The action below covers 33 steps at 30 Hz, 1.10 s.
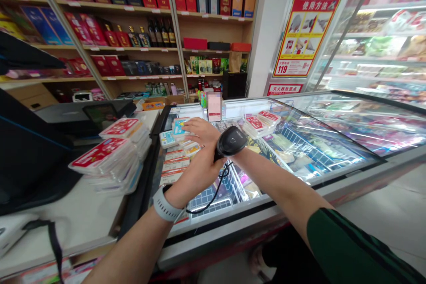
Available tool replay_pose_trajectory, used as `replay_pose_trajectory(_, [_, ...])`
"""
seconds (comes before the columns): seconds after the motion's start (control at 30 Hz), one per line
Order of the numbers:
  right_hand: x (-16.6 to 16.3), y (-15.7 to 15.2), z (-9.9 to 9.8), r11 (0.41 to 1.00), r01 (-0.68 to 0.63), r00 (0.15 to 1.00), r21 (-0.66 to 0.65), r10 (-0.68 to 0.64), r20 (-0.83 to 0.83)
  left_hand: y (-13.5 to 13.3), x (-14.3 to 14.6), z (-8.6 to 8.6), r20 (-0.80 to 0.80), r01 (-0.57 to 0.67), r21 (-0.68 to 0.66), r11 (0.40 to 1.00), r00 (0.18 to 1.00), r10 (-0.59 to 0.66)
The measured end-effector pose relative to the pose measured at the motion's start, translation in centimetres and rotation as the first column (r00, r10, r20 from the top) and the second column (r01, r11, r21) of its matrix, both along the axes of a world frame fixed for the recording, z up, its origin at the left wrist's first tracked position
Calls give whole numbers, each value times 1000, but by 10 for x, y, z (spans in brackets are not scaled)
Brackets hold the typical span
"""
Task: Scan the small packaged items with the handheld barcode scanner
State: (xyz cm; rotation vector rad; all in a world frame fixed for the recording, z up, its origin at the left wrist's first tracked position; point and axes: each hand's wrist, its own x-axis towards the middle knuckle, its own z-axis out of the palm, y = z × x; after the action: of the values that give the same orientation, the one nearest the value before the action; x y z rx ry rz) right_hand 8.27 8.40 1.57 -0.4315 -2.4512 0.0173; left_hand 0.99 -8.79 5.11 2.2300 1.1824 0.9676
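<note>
My left hand (199, 169), with a grey-banded watch on its wrist, is closed around a black handheld barcode scanner (232, 142). A thin black cable (216, 195) hangs from the scanner over the glass. My right arm crosses beyond the scanner, and my right hand (202, 129) reaches to the left with its fingers stretched out. Its fingertips touch a light blue price-tag card (179, 128) on a small pile at the freezer's left end. Orange-and-white price labels (173, 164) lie in a row below the pile.
A glass-topped chest freezer (299, 142) with wire baskets fills the middle. Red-and-white cards (261, 123) lie on its glass, and a phone (214, 107) stands behind. Stacked red-and-white cards (113, 153) sit on the left counter (89, 213) beside a black monitor (29, 151).
</note>
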Motion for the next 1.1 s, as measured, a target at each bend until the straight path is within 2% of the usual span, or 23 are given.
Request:
replay_pose_trajectory(0.1, [13, -9, -2, 998, 34, 996, -58, -38, -78, 0, 0, -1, -14, -12, 0, 1000, 1000, 12])
replay_pose_trajectory(0.2, [31, -21, -6, 985, 86, 963, -149, -120, -239, 1, 0, -2, -34, -38, -22, 999, 999, 37])
replay_pose_trajectory(0.3, [56, -29, -12, 952, 175, 865, -253, -271, -422, 2, 0, -3, -33, -35, -34, 999, 999, 34])
replay_pose_trajectory(0.33, [65, -30, -14, 924, 215, 805, -317, -352, -478, 3, 0, -4, -29, -35, -36, 999, 999, 34])
replay_pose_trajectory(0.4, [84, -31, -19, 832, 231, 651, -504, -518, -556, 4, 0, -4, -25, -45, -39, 998, 999, 44])
replay_pose_trajectory(0.47, [100, -33, -24, 732, 127, 519, -670, -624, -584, 6, 0, -5, -28, -64, -40, 997, 998, 63])
replay_pose_trajectory(0.53, [111, -38, -29, 665, -42, 430, -746, -662, -614, 9, -1, -5, -21, -76, -37, 996, 997, 75])
replay_pose_trajectory(0.63, [122, -49, -35, 614, -270, 343, -742, -659, -670, 14, -4, -8, -11, -97, -34, 995, 995, 97])
replay_pose_trajectory(0.7, [125, -55, -36, 601, -352, 305, -718, -651, -695, 18, -7, -11, -25, -127, -34, 991, 992, 126])
replay_pose_trajectory(0.83, [127, -60, -32, 619, -396, 262, -678, -632, -729, 22, -9, -15, -72, -166, -20, 986, 984, 164])
replay_pose_trajectory(1.1, [124, -69, -25, 596, -425, 279, -681, -629, -725, 19, -5, -10, -72, -166, -27, 986, 984, 164])
